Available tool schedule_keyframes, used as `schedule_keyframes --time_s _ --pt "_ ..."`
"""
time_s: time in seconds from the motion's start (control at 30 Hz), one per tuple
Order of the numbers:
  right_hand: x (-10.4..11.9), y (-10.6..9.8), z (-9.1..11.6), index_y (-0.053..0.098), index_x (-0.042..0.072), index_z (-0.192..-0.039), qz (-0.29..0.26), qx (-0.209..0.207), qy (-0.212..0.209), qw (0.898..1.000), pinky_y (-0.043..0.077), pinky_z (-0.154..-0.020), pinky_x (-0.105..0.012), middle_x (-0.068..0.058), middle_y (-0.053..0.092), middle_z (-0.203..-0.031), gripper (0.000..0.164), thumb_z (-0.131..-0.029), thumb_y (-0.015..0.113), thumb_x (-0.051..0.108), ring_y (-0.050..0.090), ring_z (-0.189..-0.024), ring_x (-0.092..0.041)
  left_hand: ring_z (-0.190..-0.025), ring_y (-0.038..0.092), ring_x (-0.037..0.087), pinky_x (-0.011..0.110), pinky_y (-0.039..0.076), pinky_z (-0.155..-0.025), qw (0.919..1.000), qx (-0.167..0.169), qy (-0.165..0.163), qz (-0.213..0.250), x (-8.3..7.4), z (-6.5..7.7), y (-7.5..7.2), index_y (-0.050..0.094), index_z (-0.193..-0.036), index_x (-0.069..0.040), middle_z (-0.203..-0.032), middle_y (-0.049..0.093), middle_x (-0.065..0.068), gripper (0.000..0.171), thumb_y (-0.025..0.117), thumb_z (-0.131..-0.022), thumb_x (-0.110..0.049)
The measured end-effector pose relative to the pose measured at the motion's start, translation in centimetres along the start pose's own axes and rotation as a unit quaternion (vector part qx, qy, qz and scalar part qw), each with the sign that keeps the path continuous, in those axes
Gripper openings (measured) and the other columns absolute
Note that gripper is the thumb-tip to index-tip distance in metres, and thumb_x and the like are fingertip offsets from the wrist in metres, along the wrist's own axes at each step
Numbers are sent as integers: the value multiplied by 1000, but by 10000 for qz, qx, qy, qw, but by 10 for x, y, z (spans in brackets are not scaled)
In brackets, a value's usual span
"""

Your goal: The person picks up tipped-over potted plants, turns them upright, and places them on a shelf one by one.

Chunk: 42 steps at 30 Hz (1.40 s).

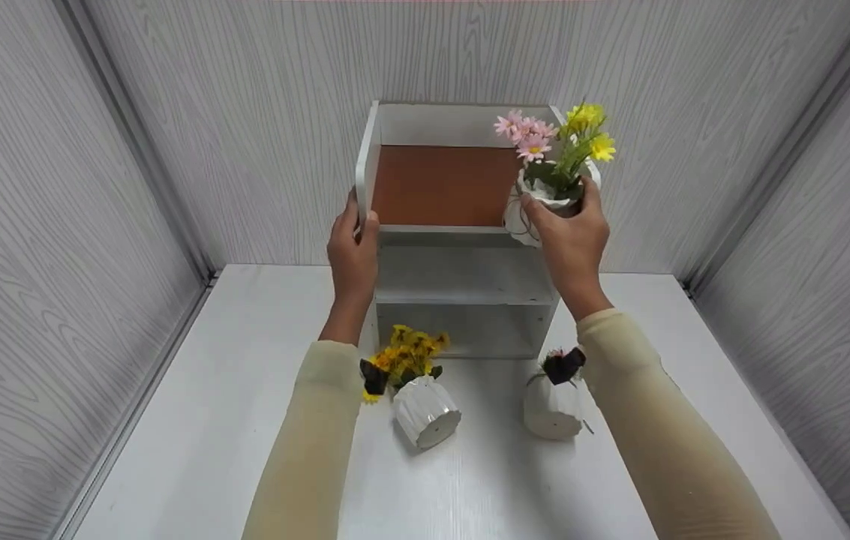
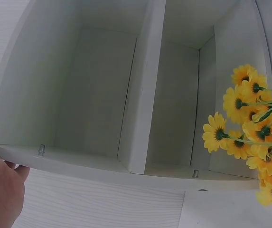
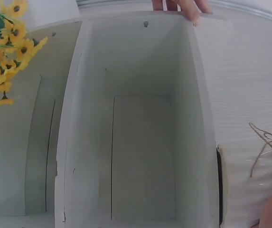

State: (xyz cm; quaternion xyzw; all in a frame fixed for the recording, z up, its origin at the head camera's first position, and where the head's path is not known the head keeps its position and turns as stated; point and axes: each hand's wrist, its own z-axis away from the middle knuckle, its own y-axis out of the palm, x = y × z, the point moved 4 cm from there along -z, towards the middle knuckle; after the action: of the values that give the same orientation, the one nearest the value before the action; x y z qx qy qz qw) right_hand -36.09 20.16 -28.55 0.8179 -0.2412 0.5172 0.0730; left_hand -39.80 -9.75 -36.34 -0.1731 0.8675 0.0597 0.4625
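Observation:
My right hand [image 1: 575,244] grips a white flowerpot [image 1: 521,219] by its rim, thumb on the near side. Pink flowers [image 1: 530,135] and yellow flowers [image 1: 588,131] rise from it. The pot is at the right front of the top of a small white shelf unit [image 1: 462,277]; in the right wrist view the pot [image 3: 249,190], with a twine bow, stands right against the upper board. At the unit's upper left, my left hand [image 1: 353,255] holds the side panel [image 1: 367,165] between thumb and fingers. A brown sheet [image 1: 440,187] covers the top compartment's floor.
A white pot [image 1: 425,409] with yellow-orange flowers [image 1: 409,352] lies tipped on the white table [image 1: 267,322], before the unit. Right of it lies another white pot [image 1: 551,411], its flowers partly behind the right wrist camera [image 1: 565,366]. Wood-grain panels surround the table at back and sides.

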Motion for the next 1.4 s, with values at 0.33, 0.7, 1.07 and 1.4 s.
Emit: schedule_keyframes --time_s 0.33,0.7,1.07,1.4 --pt "-3 16 -14 38 12 -155 -296 -422 -63 9987 47 -103 -23 -8 51 -148 91 -81 85 37 54 -129 -10 -138 49 15 35 48 -108 10000 27 -12 45 -2 0 -3 33 -158 -21 -144 52 8 56 49 -107 -34" --pt "-7 24 -22 35 11 -156 -199 -512 -114 9984 42 -108 -19 -8 45 -153 91 -84 82 39 48 -135 -7 -137 50 14 36 48 -108 9999 48 -63 142 -2 1 -2 33 -158 -23 -143 52 8 56 49 -107 -35" --pt "-15 28 -27 28 7 -159 -55 -531 -101 9985 34 -112 -16 -9 41 -156 97 -85 80 44 41 -141 -8 -137 50 14 34 47 -109 9999 90 -110 58 -2 1 -2 32 -159 -23 -143 52 8 57 50 -106 -35" --pt "-19 34 -32 23 12 -161 -125 -441 11 9990 30 -115 -15 -5 34 -160 97 -87 77 46 34 -145 -6 -137 49 13 34 47 -109 9998 118 -114 64 -1 1 -2 32 -159 -23 -145 52 7 57 50 -106 -36"
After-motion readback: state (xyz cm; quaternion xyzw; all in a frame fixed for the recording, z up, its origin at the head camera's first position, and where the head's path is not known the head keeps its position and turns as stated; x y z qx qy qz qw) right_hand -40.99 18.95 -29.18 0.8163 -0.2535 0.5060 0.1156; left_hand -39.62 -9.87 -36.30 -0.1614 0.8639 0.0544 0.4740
